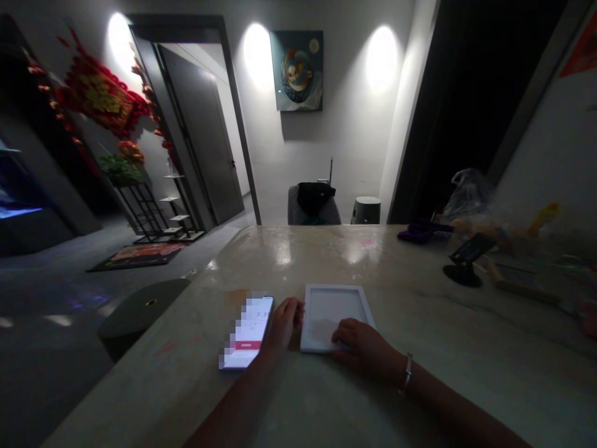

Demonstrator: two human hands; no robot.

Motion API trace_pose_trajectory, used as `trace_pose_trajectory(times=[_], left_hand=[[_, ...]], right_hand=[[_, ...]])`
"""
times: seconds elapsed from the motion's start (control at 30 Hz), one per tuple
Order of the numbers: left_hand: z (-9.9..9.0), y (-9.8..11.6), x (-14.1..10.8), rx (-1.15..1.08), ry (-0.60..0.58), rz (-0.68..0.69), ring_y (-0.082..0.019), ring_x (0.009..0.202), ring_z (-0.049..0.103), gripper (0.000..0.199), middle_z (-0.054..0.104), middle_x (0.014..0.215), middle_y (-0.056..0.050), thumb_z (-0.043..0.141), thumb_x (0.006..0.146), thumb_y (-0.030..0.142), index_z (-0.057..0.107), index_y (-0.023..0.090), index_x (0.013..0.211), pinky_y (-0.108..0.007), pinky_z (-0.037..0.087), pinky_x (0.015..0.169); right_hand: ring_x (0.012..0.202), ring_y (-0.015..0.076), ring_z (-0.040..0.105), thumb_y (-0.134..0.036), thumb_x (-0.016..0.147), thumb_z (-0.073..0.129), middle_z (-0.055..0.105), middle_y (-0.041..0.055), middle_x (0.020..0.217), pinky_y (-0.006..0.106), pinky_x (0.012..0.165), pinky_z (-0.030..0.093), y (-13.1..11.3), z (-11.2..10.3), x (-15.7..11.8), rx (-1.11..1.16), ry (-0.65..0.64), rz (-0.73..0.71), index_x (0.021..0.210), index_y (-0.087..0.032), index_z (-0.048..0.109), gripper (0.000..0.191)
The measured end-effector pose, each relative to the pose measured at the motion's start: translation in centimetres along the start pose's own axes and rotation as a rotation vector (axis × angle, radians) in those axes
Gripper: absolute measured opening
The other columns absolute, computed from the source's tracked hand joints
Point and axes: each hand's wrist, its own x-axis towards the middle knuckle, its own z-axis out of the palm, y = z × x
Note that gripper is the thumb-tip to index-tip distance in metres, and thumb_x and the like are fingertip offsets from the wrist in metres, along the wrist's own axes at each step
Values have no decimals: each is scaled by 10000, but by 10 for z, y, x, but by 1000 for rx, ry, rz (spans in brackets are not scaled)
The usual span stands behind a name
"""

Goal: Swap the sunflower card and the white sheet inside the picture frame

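The white frame [310, 336] lies flat on the pale table [289, 398], in front of the person and between the 2 hands, with its 4 sides forming a raised border around a pale grey inner panel. Its long axis seems to run away from the person, leaning only slightly; the near edge faces the person. To its left, just beyond the left hand, a lit phone [249, 336] lies face up, its long axis also pointing away, with the far end angled right. On the right side of the table, a clear plastic bag [469, 193] stands near the wall, its contents too blurred to name; a purple item [420, 231] lies beside it, and a black stand [461, 275] holds a dark device [473, 247] at a tilt. The left hand [285, 320] reaches forward with bent fingers bunched at the frame's left edge; whether they grip it cannot be told. The right hand [361, 342] comes in from the right, palm down, its fingers curled over the near right part of the frame and touching it; whether the thumb closes beneath is hidden. A bracelet [408, 371] circles the right wrist.
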Motion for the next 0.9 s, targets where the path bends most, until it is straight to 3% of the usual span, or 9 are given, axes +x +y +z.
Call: trace_pose_trajectory(times=[0.23, 0.37, 0.47, 0.67, 0.8, 0.9], left_hand=[[-2, -2, 6, 106, 35, -15, -112, 504, 511, 273, 565, 635, 7, 497, 679, 404, 574, 156, 763, -227, 372, 454], [-3, 0, 7, 115, 145, 53, -131, 596, 548, 285, 578, 714, -12, 514, 667, 379, 575, 162, 841, -242, 408, 525], [-7, 0, 7, 153, 178, 74, -155, 665, 566, 288, 589, 748, -31, 516, 671, 378, 578, 165, 855, -259, 421, 569], [-7, -1, 3, 202, 63, -20, -218, 844, 589, 297, 629, 861, -73, 526, 694, 391, 588, 171, 883, -317, 438, 707], [-4, 1, 1, 186, 80, -22, -241, 1020, 531, 324, 598, 1058, -101, 582, 677, 340, 570, 166, 951, -336, 389, 857], [-4, 3, 3, 178, 100, -61, -254, 1072, 500, 390, 565, 1126, -126, 614, 663, 292, 538, 153, 1020, -349, 371, 891]], right_hand=[[788, 180, 489, -304, 804, 477, 529, 56, 840, 311, 717, 400, 19, -3, 4, 278, 429, 67, 838, -200, 511, 115], [765, 174, 487, -355, 798, 471, 515, 40, 812, 287, 680, 405, 19, -10, 5, 501, 562, 149, 802, -210, 508, 149], [716, 162, 491, -394, 775, 498, 524, 24, 767, 274, 641, 405, 17, -15, 5, 695, 583, 252, 804, -206, 518, 191], [756, 161, 545, -479, 755, 505, 589, 27, 847, 292, 671, 446, 14, -16, 8, 1233, 625, 323, 876, -207, 533, 299], [818, 164, 566, -462, 719, 569, 595, 32, 893, 309, 711, 469, 17, -11, 12, 1436, 540, 328, 897, -198, 529, 321], [712, 126, 575, -397, 689, 630, 589, -1, 766, 270, 651, 480, 23, -6, 13, 1529, 493, 389, 813, -185, 527, 266]])
